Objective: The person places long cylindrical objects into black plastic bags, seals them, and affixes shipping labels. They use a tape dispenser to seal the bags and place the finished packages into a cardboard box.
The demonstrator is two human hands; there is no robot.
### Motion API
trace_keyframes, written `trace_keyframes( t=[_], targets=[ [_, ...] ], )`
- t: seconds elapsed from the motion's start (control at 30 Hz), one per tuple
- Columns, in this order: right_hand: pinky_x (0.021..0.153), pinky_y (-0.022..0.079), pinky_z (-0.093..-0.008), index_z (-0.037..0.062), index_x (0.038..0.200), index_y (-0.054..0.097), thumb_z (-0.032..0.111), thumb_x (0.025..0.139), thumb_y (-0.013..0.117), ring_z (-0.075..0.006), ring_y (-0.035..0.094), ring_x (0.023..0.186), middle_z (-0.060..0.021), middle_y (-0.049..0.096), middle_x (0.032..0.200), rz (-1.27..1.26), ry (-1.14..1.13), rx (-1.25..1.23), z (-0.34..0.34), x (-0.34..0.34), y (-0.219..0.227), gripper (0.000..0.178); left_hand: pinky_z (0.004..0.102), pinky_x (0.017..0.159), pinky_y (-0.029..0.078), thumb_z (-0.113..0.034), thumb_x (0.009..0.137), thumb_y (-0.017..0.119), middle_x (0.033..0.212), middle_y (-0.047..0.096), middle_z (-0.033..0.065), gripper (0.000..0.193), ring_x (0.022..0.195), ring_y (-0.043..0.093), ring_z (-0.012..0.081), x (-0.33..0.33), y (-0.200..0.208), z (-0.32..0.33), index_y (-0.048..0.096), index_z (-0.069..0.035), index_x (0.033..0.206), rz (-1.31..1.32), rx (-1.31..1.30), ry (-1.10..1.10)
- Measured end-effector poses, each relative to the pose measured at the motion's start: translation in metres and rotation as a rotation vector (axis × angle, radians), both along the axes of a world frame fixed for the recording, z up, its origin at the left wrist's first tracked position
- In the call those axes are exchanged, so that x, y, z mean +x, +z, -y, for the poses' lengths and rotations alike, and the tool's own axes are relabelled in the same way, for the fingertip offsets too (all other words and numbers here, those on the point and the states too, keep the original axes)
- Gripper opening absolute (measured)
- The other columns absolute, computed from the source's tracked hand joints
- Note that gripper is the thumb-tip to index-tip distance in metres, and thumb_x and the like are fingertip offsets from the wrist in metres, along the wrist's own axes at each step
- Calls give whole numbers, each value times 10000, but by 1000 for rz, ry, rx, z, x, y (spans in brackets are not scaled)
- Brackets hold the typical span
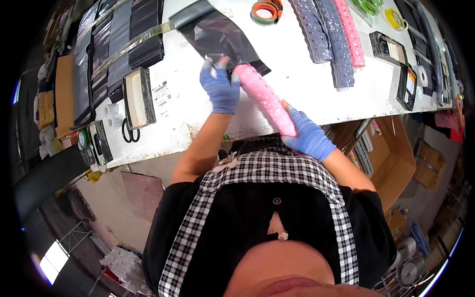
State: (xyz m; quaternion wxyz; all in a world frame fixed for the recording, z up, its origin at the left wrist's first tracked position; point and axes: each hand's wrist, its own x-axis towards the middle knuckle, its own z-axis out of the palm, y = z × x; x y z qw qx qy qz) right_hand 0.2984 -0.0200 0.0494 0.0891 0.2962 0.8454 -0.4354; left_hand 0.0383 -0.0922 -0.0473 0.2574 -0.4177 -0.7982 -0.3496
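A long pink perforated foam piece (263, 95) lies slanted over the white table's near edge. My right hand (309, 137), in a blue glove, grips its near end. My left hand (220, 88), also blue-gloved, pinches the open edge of a dark see-through plastic bag (217, 37) right beside the pink piece's far end. The bag lies flat on the table (302, 94), stretching away from me. Whether the pink tip is inside the bag's mouth I cannot tell.
Grey and pink foam pieces (334, 34) lie at the back right. An orange and green tape roll (266, 12) sits at the far edge. Stacked dark bags (121, 44), a flat boxed item (138, 97) and scissors (129, 132) are at the left. An open cardboard box (391, 163) stands below the table, right.
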Motion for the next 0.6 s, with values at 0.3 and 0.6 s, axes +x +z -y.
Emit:
trace_keyframes(
  t=[0.3, 0.6],
  targets=[
    [1031, 404, -427, -30, 1479, 214, 377, 846, 642, -430, 509, 1188, -321, 471, 1282, -284, -333, 241, -21, -162, -85, 865, 323, 784, 503, -30, 822, 625, 891, 677, 113, 533, 824, 652, 226, -50, -35, 2, 413, 32, 1307, 984, -98, 26],
    [777, 502, -437, 110, 942, 614, 290, 912, 534, -357, 647, 858, -174, 663, 887, -143, -164, 126, -12, -76, -102, 199, 347, 858, 498, -99, 797, 667, 1144, 637, 181, 574, 991, 627, 211, 22, -20, 67, 465, 14, 1322, 882, -490, -287]
  ],
)
